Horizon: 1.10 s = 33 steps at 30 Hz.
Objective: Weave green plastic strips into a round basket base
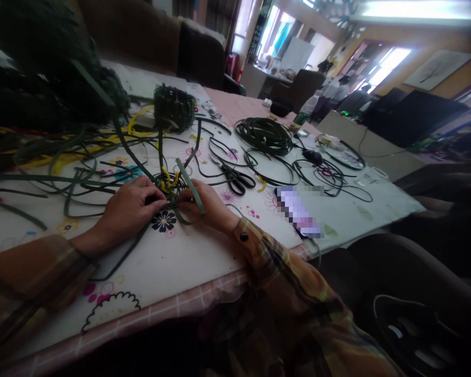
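Observation:
Both hands are at a small round woven piece [165, 183] of dark green flat strips with yellow ties on it, low over the flowered tablecloth. From its left side my left hand [129, 210] pinches the near edge, fingers closed. Opposite, my right hand [209, 203] has its fingers bent closed around a green strip [190, 184] at the right edge of the weave; part of that strip stands up past the knuckles. Long loose strips fan out from the piece to the left and back. My fingertips are partly hidden by the hands and strips.
Black-handled scissors [235, 178] lie just right of the weave. Beyond are a coil of green strip [264, 135], a finished-looking woven basket [174, 107] and a dark green heap [51, 73]. A phone [298, 212] lies to the right, and a bottle [309, 107] stands farther back.

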Available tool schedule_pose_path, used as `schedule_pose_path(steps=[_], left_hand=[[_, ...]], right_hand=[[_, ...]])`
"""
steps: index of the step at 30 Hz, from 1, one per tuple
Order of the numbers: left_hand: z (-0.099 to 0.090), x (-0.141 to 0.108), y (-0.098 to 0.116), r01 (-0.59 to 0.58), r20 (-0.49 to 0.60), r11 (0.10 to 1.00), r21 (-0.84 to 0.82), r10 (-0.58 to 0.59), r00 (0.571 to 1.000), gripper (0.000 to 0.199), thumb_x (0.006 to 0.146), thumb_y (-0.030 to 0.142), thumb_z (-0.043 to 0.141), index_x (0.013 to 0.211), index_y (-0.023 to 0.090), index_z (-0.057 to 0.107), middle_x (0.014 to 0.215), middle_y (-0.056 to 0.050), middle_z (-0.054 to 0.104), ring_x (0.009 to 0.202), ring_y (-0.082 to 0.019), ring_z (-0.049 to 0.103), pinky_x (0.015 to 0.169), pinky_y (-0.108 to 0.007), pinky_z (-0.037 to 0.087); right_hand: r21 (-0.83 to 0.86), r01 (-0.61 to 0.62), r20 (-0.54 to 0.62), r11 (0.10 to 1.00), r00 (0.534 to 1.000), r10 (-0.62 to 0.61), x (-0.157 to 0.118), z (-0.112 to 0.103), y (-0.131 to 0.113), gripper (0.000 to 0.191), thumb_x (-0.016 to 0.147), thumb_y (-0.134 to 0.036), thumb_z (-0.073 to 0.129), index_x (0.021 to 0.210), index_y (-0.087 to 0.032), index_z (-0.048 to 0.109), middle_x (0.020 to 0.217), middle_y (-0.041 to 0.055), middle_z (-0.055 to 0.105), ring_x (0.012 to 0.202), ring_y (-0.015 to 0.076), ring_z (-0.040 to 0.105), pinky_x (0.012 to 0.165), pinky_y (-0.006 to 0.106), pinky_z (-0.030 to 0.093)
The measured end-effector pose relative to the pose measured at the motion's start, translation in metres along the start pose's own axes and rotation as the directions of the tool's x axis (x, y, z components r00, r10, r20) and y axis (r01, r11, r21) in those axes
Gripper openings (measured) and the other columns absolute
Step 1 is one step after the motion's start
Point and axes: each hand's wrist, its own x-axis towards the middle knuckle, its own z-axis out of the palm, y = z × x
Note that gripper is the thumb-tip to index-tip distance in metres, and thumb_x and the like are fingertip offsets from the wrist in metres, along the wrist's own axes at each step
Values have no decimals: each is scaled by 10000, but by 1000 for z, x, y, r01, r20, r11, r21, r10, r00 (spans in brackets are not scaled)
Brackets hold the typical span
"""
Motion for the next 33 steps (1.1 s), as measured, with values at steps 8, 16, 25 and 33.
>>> schedule_pose_path(steps=[8, 16, 25, 33], left_hand=[[-3, 1, -3, -37, 37, 999, -13, 37, 999, 245, 948, 466, 639, 864, 268, 756, 958, -87, 677, 922, -315, 663, 847, -491, 532], [-6, -1, -3, 0, 47, 998, -56, 3, 999, 295, 962, 553, 671, 897, 285, 775, 925, -63, 719, 913, -300, 660, 854, -505, 506], [-13, -2, -1, 34, 97, 997, -67, -27, 995, 257, 913, 515, 648, 904, 270, 727, 974, -74, 714, 927, -313, 668, 851, -488, 525], [-18, -3, 7, 122, 74, 986, -112, -114, 991, 305, 927, 452, 543, 1046, 264, 751, 1074, -86, 762, 984, -333, 709, 920, -506, 570]], right_hand=[[-77, 25, 28, 997, 999, -23, 1, 9, 5, 178, 998, -119, 607, 870, -171, 719, 944, 35, 615, 858, 177, 587, 784, 281, 447], [-265, 121, 75, 957, 992, -104, -2, 17, 5, 150, 1008, -130, 611, 1082, -206, 717, 1082, 65, 676, 973, 224, 615, 791, 306, 458], [-256, 159, 55, 954, 987, -149, -4, 17, 0, 255, 1040, -107, 539, 1203, -220, 701, 1187, 80, 664, 997, 220, 618, 799, 315, 450], [-210, 109, 13, 972, 994, -109, -4, 17, 4, 183, 1025, -114, 519, 1108, -190, 663, 1133, 78, 692, 897, 200, 591, 764, 314, 432]])
